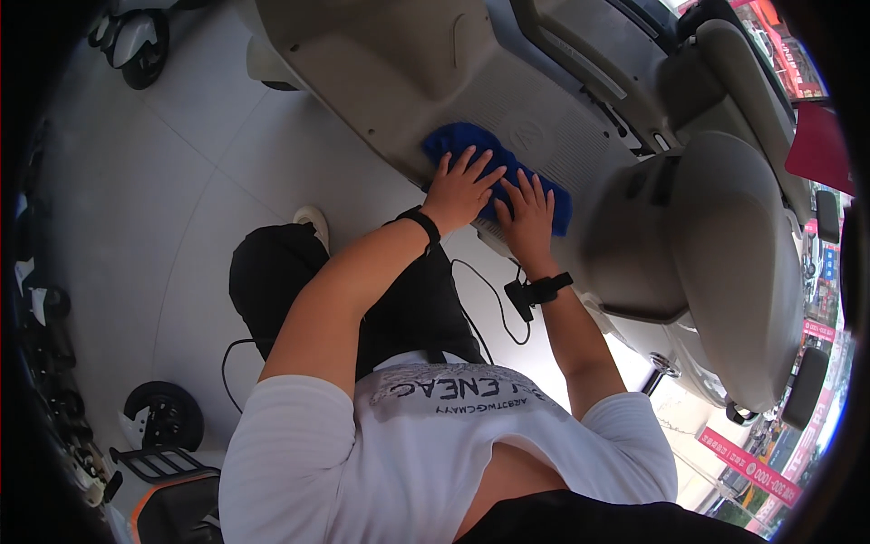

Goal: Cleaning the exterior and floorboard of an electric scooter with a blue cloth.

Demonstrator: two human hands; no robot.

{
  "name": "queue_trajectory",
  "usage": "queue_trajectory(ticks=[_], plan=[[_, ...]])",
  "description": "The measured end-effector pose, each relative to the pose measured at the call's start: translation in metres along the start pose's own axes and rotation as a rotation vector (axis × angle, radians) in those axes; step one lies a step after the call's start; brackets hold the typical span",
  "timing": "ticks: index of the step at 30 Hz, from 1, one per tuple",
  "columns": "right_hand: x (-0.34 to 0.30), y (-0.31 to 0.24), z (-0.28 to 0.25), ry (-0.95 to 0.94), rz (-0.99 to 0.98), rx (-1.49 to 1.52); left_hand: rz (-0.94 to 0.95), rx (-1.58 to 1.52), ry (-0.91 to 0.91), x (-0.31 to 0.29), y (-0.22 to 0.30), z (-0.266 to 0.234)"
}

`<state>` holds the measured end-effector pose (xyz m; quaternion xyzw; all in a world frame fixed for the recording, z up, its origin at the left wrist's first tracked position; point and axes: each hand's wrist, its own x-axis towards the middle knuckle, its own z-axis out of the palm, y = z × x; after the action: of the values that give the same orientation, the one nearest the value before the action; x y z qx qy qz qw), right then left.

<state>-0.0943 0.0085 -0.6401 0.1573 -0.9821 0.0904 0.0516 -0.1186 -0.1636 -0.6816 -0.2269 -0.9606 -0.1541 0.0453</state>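
A blue cloth (464, 138) lies spread over the near edge of the ribbed, grey-beige footboard (544, 136) of a scooter. My left hand (460, 192) rests flat on the cloth's left part, fingers stretched out and a little spread. Beside it, my right hand (528, 216) presses on the cloth's right part, its fingers also extended. The two hands almost meet at the thumbs and fingertips. Neither hand is wrapped round anything. Part of the cloth is hidden under my palms.
The scooter's rounded seat (739, 263) rises right of the footboard, and its front shield (372, 63) stands to the left. Thin black cables hang near my right wrist. Other scooters' wheels (163, 415) stand on the tiled floor (181, 218) at left. A window with red strips is at right.
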Motion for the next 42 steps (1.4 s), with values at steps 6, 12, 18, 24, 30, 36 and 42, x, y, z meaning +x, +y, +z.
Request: queue_trajectory(ticks=[6, 12, 18, 24, 30, 36, 42], plan=[[-0.069, 0.012, -0.020, -0.024, 0.069, 0.021, 0.167, -0.089, -0.015, -0.024, 0.038, 0.001], [-0.011, -0.018, 0.018, -0.009, 0.027, 0.004, 0.063, -0.034, 0.026, -0.016, -0.015, -0.007], [0.092, -0.095, 0.071, 0.079, -0.086, 0.122, -0.010, 0.407, 0.068, -0.010, -0.112, -0.047], [0.078, -0.082, 0.056, 0.035, -0.119, 0.065, -0.052, 0.491, -0.125, -0.004, -0.101, -0.046], [-0.002, -0.027, 0.005, 0.031, 0.075, -0.064, 0.041, 0.055, -0.057, 0.003, -0.023, -0.013], [-0.084, 0.010, -0.031, -0.059, 0.231, -0.140, 0.233, -0.133, -0.034, -0.008, 0.068, 0.003], [-0.078, 0.010, -0.009, -0.047, 0.297, -0.049, 0.281, -0.124, -0.053, -0.006, 0.055, 0.002]])
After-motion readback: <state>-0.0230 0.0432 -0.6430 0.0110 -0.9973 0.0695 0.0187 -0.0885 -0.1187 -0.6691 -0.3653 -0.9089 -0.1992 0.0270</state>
